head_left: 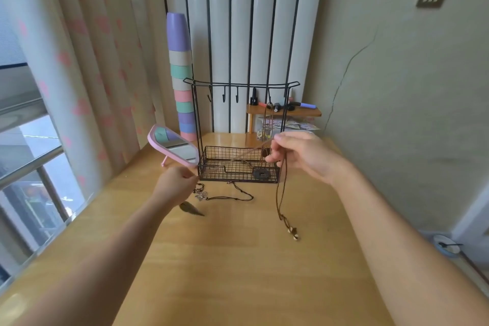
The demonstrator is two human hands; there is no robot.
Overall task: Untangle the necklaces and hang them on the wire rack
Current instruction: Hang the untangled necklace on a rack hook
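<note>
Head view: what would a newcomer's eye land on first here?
A brown cord pulled taut between the left grip and right grip, in front of the black wire rack on the table. A beaded loop dangles from the right grip. Behind-left, a tall pastel cup stack stands by a pink mirror.

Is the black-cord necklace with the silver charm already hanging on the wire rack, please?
No, the black-cord necklace lies on the table in front of the wire rack.
</note>
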